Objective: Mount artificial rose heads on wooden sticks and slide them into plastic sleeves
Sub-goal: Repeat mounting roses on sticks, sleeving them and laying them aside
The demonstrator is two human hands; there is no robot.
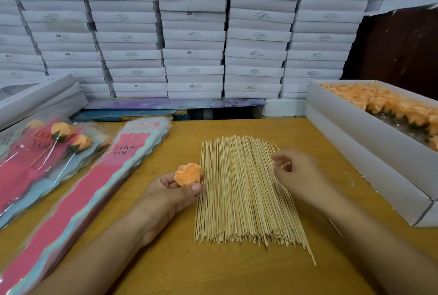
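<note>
Fingers (189, 189) round rose head (188, 173), beside sticks (244, 190)

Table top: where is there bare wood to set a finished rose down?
Bare table lies near the front edge, below the stick pile; a smaller patch lies behind the sticks. The left is crowded with sleeves; the box of rose heads fills the right.

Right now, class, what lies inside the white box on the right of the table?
The white box holds rows of orange rose heads with dark green bases showing at the near row. Clear plastic lines the part without roses. What lies beneath the roses, and the box floor, is covered.
</note>
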